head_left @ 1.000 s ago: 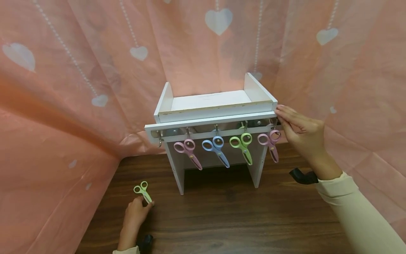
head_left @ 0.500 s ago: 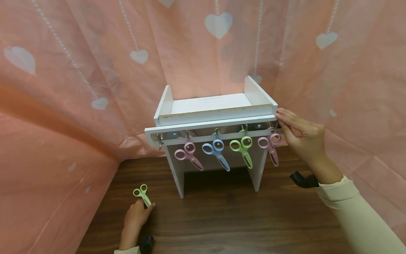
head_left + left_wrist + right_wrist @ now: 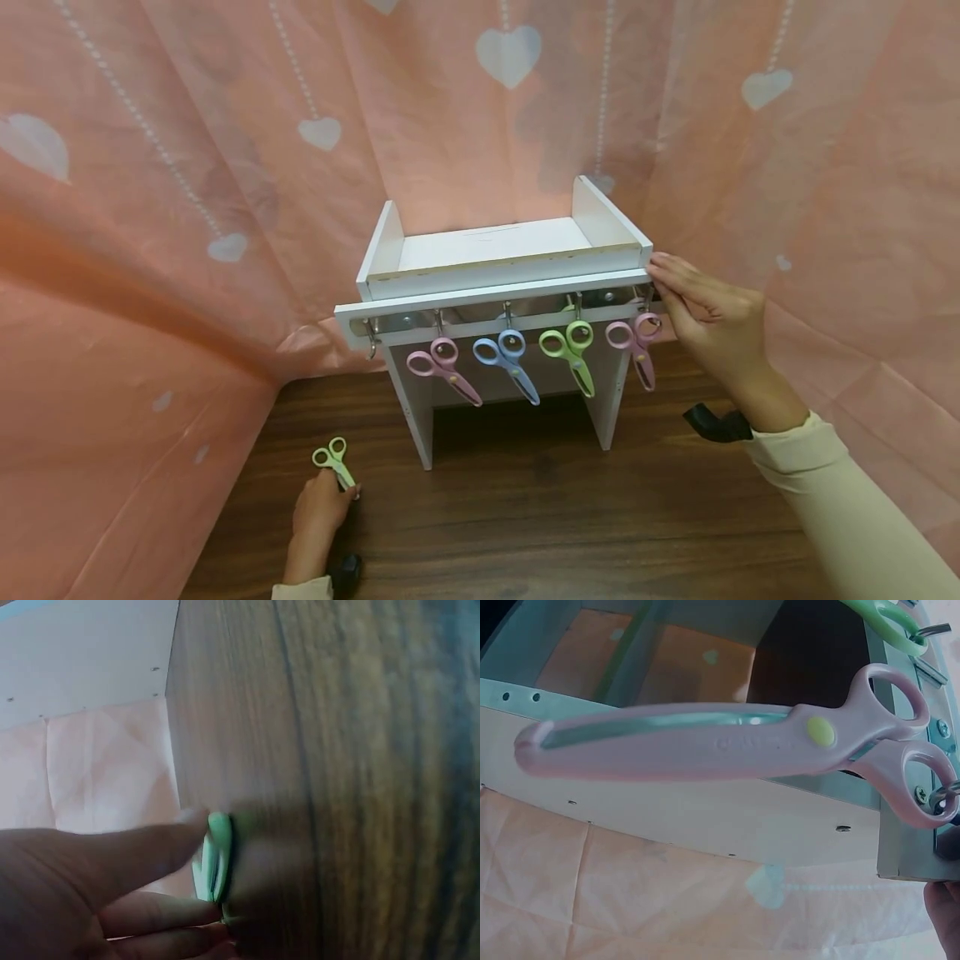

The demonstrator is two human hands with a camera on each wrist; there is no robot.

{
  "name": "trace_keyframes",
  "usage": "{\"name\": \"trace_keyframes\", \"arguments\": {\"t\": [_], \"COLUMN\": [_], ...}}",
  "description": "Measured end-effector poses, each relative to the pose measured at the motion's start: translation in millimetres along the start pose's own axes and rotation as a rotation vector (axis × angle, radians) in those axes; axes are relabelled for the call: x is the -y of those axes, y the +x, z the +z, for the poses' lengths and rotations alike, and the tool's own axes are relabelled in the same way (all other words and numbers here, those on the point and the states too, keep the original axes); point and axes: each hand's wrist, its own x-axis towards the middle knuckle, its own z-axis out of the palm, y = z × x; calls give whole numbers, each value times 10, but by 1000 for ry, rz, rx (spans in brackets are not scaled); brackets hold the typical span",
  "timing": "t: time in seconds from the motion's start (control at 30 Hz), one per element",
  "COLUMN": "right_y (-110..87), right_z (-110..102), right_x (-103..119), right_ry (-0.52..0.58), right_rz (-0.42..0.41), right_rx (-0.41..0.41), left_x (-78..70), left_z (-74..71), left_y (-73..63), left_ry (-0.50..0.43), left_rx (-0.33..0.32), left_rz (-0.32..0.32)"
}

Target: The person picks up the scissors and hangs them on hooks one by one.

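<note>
My left hand (image 3: 318,510) is low over the tabletop at the left, pinching the blade end of light green scissors (image 3: 334,463). In the left wrist view, the thumb and fingers close around these green scissors (image 3: 217,855) right at the wood. My right hand (image 3: 712,321) grips the right end of a white hook rail (image 3: 487,293) at the front of a white shelf unit. From its hooks hang pink scissors (image 3: 444,364), blue scissors (image 3: 507,358), green scissors (image 3: 572,350) and, nearest the right hand, another pink pair (image 3: 705,742). The leftmost hook (image 3: 371,337) bears nothing.
The white shelf unit (image 3: 495,242) stands on a dark wood tabletop (image 3: 525,517), its tray-like top edged by side panels. A pink curtain (image 3: 442,108) with white hearts encloses the back and both sides.
The left hand stays at the green scissors, shifting only slightly with them. The right hand keeps its place on the rail. The left hanging pink scissors have swung a little.
</note>
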Motion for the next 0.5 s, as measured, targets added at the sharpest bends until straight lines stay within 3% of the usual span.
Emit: {"name": "trace_keyframes", "arguments": {"t": [0.13,0.5], "right_y": [4,20], "right_z": [4,1], "right_x": [1,50], "right_ry": [10,32], "right_rz": [1,10], "right_rx": [-5,-2], "left_x": [8,87], "left_z": [-9,-70], "left_y": [17,-4], "left_ry": [-2,7], "left_rx": [-53,-89], "left_rz": [43,53]}}
